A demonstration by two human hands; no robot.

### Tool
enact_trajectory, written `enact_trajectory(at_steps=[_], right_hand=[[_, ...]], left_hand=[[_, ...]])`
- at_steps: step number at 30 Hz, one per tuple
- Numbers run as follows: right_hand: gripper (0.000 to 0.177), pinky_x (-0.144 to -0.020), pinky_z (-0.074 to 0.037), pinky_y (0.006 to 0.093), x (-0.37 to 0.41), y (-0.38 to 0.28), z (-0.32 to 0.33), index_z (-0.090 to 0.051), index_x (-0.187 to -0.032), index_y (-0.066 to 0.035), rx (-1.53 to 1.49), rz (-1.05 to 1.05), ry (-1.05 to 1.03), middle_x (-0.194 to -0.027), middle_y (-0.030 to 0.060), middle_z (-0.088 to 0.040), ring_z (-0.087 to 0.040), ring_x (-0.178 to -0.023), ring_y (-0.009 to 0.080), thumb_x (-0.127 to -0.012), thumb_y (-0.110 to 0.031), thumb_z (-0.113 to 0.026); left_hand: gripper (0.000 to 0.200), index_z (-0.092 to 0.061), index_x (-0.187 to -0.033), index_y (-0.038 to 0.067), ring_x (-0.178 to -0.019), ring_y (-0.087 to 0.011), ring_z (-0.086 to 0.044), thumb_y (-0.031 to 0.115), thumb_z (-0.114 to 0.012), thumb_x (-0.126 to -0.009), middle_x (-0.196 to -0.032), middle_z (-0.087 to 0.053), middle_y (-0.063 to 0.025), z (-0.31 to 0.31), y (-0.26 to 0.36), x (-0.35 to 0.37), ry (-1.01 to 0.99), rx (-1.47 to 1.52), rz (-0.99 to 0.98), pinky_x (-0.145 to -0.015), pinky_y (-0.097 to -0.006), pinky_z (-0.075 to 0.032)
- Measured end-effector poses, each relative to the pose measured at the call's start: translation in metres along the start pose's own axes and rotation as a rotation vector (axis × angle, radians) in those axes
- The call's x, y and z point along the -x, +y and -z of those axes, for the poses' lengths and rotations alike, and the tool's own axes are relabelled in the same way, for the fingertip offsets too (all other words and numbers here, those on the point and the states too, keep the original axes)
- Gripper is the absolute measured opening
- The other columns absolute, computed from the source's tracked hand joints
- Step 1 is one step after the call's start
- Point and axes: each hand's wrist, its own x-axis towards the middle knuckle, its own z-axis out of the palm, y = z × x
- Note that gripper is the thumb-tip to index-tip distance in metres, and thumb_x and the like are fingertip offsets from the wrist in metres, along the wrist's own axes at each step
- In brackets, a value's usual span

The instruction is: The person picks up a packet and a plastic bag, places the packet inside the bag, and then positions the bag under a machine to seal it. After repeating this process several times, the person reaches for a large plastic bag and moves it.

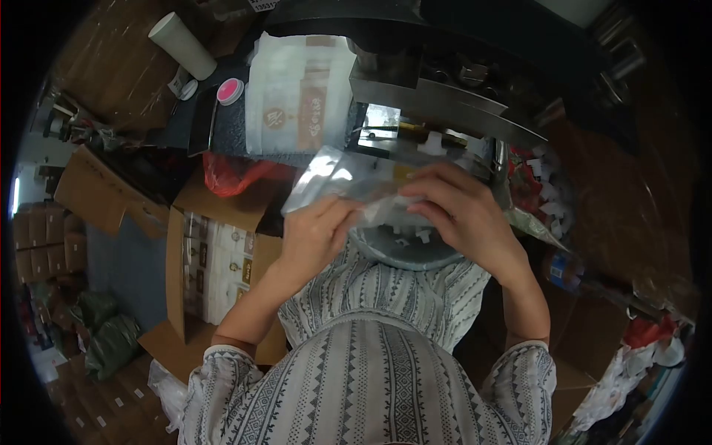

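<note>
A clear plastic bag (320,176) stretches between my two hands, its shiny surface catching the light. My left hand (315,231) pinches the bag's near edge. My right hand (466,215) has its fingers closed on the other side of the bag. Below them, a grey round basin (404,261) rests at my lap, partly covered by the hands and bag. Small white plastic pieces (423,235) lie in it. Another white T-shaped piece (432,142) sits just beyond my right hand.
Flat printed bags (297,96) lie on the bench beside a pink-topped round container (230,91) and a white cylinder (182,46). A metal machine (437,96) stands ahead. An open carton (176,274) with packets is at left; a bag of white pieces (545,193) is at right.
</note>
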Motion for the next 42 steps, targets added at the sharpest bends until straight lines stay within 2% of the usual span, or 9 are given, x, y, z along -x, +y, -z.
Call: enact_trajectory(at_steps=[7, 13, 16, 19, 22, 27, 30, 35, 42], right_hand=[[0.034, -0.074, -0.052, 0.0312, 0.019, 0.022, 0.021, -0.063, -0.111, -0.005, 0.026, -0.313, 0.156, -0.103, 0.0112, -0.064, -0.065, -0.089, 0.0203, -0.079, -0.009, -0.072], [0.034, -0.079, -0.051, 0.0388, 0.058, 0.070, 0.050, -0.059, -0.116, -0.005, 0.519, -0.588, 0.220, -0.106, 0.0141, -0.064, -0.063, -0.095, 0.0304, -0.083, -0.008, -0.065], [0.029, -0.081, -0.049, 0.0425, 0.069, 0.114, 0.049, -0.058, -0.113, -0.005, 0.783, -0.553, 0.241, -0.110, 0.0168, -0.062, -0.061, -0.096, 0.0366, -0.084, -0.005, -0.059], [0.026, -0.081, -0.048, 0.0434, 0.063, 0.113, 0.050, -0.057, -0.108, -0.004, 0.689, -0.640, 0.187, -0.110, 0.0194, -0.060, -0.060, -0.096, 0.0389, -0.083, -0.002, -0.055], [0.022, -0.078, -0.049, 0.0449, 0.062, 0.119, 0.051, -0.058, -0.104, -0.003, 0.620, -0.615, 0.236, -0.104, 0.0198, -0.061, -0.061, -0.093, 0.0387, -0.082, -0.003, -0.055], [0.018, -0.074, -0.050, 0.0436, 0.056, 0.084, 0.057, -0.060, -0.101, -0.002, 0.607, -0.630, 0.234, -0.094, 0.0193, -0.064, -0.063, -0.087, 0.0365, -0.083, -0.005, -0.058], [0.019, -0.075, -0.052, 0.0393, 0.033, 0.027, 0.046, -0.061, -0.101, -0.001, 0.047, -0.668, 0.211, -0.094, 0.0180, -0.065, -0.064, -0.088, 0.0333, -0.083, -0.005, -0.061], [0.020, -0.071, -0.053, 0.0311, 0.002, -0.003, 0.003, -0.065, -0.104, -0.001, 0.100, -0.006, 0.108, -0.098, 0.0105, -0.068, -0.066, -0.081, 0.0208, -0.084, -0.004, -0.065], [0.024, -0.076, -0.053, 0.0360, 0.008, 0.016, 0.008, -0.062, -0.106, -0.003, -0.149, -0.315, 0.034, -0.097, 0.0157, -0.066, -0.065, -0.088, 0.0309, -0.083, -0.007, -0.066]], left_hand=[[0.025, -0.063, -0.087, -0.003, -0.064, -0.0139, -0.061, 0.022, -0.061, -0.092, -0.071, -0.063, -0.0073, -0.051, 0.008, -0.044, -0.385, 0.883, 0.636, -0.055, -0.0275, -0.047], [0.031, -0.062, -0.097, -0.007, -0.064, -0.0062, -0.056, 0.024, -0.060, -0.094, -0.079, -0.063, -0.0058, -0.065, 0.011, -0.077, -0.293, 1.113, 0.809, -0.062, -0.0227, -0.049], [0.033, -0.061, -0.103, -0.005, -0.066, -0.0078, -0.056, 0.027, -0.058, -0.095, -0.087, -0.064, -0.0063, -0.061, -0.003, -0.069, -0.304, 0.752, 0.604, -0.066, -0.0237, -0.050], [0.043, -0.051, -0.126, 0.001, -0.103, -0.0288, -0.056, 0.024, -0.059, -0.092, -0.114, -0.059, -0.0167, -0.033, -0.057, -0.070, 0.357, -0.048, 0.085, -0.086, -0.0391, -0.045], [0.045, -0.047, -0.128, 0.003, -0.115, -0.0324, -0.048, 0.021, -0.061, -0.089, -0.122, -0.054, -0.0164, -0.043, -0.084, -0.031, 0.168, -0.771, -0.093, -0.091, -0.0436, -0.040], [0.027, -0.060, -0.109, 0.006, -0.098, -0.0317, -0.059, 0.012, -0.063, -0.083, -0.104, -0.062, -0.0118, -0.008, -0.078, -0.009, 0.118, -0.421, 0.157, -0.080, -0.0404, -0.046], [0.015, -0.064, -0.095, 0.007, -0.081, -0.0306, -0.063, 0.006, -0.064, -0.080, -0.091, -0.065, -0.0104, -0.002, -0.040, -0.006, 0.188, -0.242, 0.201, -0.068, -0.0371, -0.049], [0.011, -0.064, -0.091, 0.005, -0.073, -0.0306, -0.063, 0.004, -0.064, -0.080, -0.085, -0.063, -0.0122, 0.000, 0.006, -0.011, 0.205, -0.145, 0.015, -0.060, -0.0360, -0.048], [0.013, -0.065, -0.092, 0.000, -0.066, -0.0205, -0.065, 0.012, -0.062, -0.087, -0.079, -0.066, -0.0099, -0.040, 0.010, -0.022, -0.300, 0.414, 0.225, -0.059, -0.0320, -0.049]])
